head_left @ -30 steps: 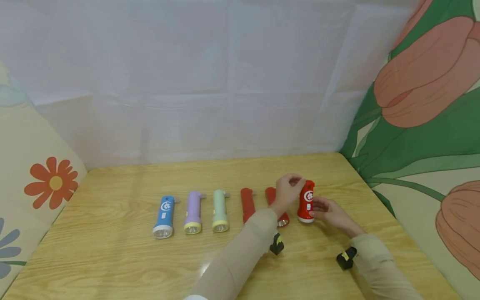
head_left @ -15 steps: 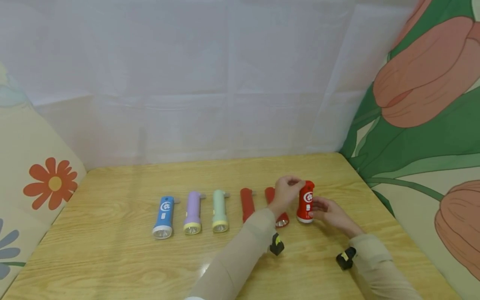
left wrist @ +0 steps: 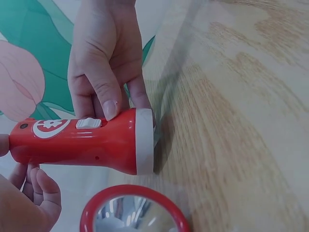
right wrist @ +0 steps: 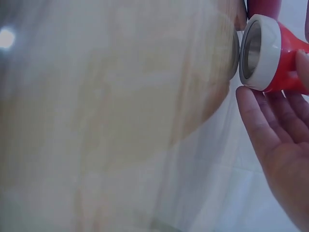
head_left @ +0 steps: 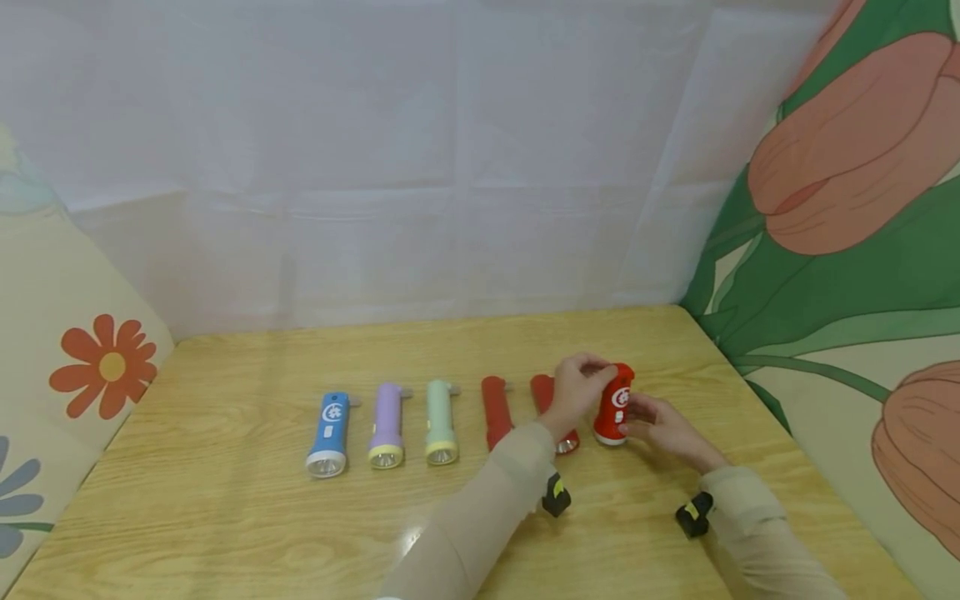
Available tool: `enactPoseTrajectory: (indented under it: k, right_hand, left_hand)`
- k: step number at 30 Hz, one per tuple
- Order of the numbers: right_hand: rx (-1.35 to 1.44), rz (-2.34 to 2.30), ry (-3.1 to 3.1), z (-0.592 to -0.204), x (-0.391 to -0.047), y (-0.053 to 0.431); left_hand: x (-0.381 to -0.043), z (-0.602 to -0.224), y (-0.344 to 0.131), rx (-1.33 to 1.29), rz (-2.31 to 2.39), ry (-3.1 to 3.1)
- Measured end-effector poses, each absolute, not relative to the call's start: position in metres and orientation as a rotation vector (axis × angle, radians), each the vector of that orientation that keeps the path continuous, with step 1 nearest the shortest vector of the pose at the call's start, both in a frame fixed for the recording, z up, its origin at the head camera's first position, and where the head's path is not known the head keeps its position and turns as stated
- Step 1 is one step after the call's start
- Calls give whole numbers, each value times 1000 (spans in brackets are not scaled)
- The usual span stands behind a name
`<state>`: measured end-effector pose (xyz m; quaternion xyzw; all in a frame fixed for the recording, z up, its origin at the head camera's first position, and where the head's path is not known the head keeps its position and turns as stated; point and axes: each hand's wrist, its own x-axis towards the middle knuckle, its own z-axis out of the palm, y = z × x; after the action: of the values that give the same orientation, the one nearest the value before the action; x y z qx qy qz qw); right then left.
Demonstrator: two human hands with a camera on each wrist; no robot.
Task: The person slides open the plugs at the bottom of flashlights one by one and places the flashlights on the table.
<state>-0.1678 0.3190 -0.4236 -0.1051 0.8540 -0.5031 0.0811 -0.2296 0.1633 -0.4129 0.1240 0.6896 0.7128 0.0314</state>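
A red flashlight [head_left: 615, 404] with a white rim and a white emblem stands nearly upright, lens end down, close over the wooden table. My left hand [head_left: 577, 392] pinches its top end between thumb and fingers. Lower down, my right hand [head_left: 663, 427] holds the body from the right; its thumb presses near the white switch in the left wrist view, the fingers behind. The right wrist view shows the flashlight's white rim [right wrist: 268, 53] just above the tabletop. Left of it lies a second red flashlight [head_left: 543, 392], partly hidden by my left hand, its lens [left wrist: 135, 215] large in the left wrist view.
In a row to the left lie another red flashlight [head_left: 496, 408], a mint green one [head_left: 439, 417], a purple one [head_left: 387, 417] and a blue one [head_left: 332, 425]. A white sheet [head_left: 450, 167] hangs behind the table [head_left: 225, 517]. Flowered panels [head_left: 847, 275] stand at both sides.
The top of the held flashlight has tipped slightly to the right, and my left hand has shifted right with it. My right hand and the row of flashlights stay where they were.
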Motion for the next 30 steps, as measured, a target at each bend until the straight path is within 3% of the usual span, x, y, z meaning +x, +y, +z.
enactPoseTrajectory:
  k: [15, 30]
  right_hand:
    - [-435, -1339, 2606, -427, -174, 325]
    - [-379, -1290, 2647, -428, -177, 328]
  left_hand:
    - [-220, -414, 159, 473, 2112, 2224]
    - [-206, -418, 160, 675, 2056, 2283]
